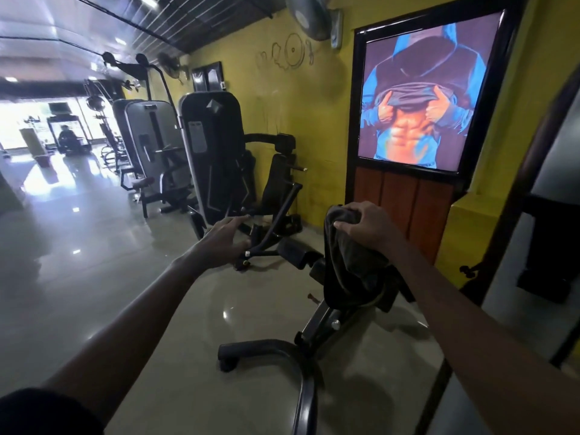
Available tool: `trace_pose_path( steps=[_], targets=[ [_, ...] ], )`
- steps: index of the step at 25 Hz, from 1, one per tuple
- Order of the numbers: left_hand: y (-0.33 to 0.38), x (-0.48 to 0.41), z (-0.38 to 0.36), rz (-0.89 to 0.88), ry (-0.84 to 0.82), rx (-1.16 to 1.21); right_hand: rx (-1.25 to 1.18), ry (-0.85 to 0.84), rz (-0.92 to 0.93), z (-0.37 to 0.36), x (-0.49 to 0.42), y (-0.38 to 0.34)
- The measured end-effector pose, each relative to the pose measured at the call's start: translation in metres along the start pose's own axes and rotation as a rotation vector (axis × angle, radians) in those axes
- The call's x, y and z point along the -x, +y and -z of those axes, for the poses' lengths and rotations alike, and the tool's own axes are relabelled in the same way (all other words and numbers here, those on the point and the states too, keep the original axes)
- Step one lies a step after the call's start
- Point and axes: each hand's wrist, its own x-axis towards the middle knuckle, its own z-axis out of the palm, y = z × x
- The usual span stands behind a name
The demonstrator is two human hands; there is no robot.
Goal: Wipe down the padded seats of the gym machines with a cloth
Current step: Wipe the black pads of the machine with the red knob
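My right hand (367, 225) grips the cloth (349, 257) at its top; it hangs lengthwise downward, hiding most of the pad (334, 290). My left hand (226, 237) is spread, holding nothing.

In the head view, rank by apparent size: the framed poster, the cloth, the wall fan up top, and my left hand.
1. framed poster
2. cloth
3. wall fan and left hand look alike; the fan is farther and cut off, so unranked.
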Motion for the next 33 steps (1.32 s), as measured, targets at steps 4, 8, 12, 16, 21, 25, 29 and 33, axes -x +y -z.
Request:
trace_pose_path(
  steps=[4, 8, 12, 16, 21, 25, 29, 33],
  targets=[
    [-0.055, -0.083, -0.004, -0.036, -0.016, 0.012, 0.046, 0.071, -0.039, -0.033, -0.074, 0.009],
    [-0.116, -0.175, -0.015, -0.107, -0.043, 0.033, 0.105, 0.139, -0.116, -0.075, -0.144, 0.015],
    [-0.160, -0.258, -0.045, -0.187, -0.083, 0.032, 0.155, 0.185, -0.225, -0.107, -0.197, 0.027],
    [-0.190, -0.335, -0.096, -0.223, -0.179, 0.076, 0.184, 0.201, -0.313, -0.137, -0.251, 0.056],
    [-0.223, -0.419, -0.150, -0.224, -0.292, 0.088, 0.177, 0.212, -0.402, -0.178, -0.319, 0.117],
    [-0.243, -0.473, -0.181, -0.199, -0.370, 0.097, 0.148, 0.147, -0.491, -0.224, -0.369, 0.156],
    [-0.270, -0.529, -0.211, -0.191, -0.380, 0.127, 0.139, 0.088, -0.546, -0.270, -0.421, 0.180],
    [-0.311, -0.594, -0.250, -0.198, -0.445, 0.110, 0.130, 0.109, -0.613, -0.316, -0.473, 0.203]
  ],
)
